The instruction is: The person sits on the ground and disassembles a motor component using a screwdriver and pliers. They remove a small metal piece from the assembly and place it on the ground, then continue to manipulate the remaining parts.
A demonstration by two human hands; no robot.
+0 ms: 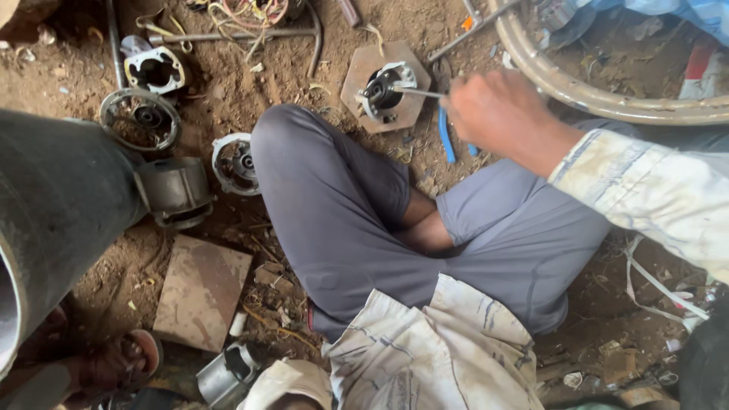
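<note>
While right hand [497, 114] reaches forward, fingers clenched round thin rod [416, 93] touching round motor part [383, 91]; left hand unseen.

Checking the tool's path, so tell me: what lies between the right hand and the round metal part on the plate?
In the head view, only a thin metal rod spans from the right hand to the round metal part.

Bare brown dirt floor [228, 99] in daylight; flat stone slab [202, 292] at seven o'clock, curved metal rim [577, 95] at one o'clock.

Soft, even daylight with faint shadows; focus sharp at centre, slight blur and stretching toward the edges.
</note>
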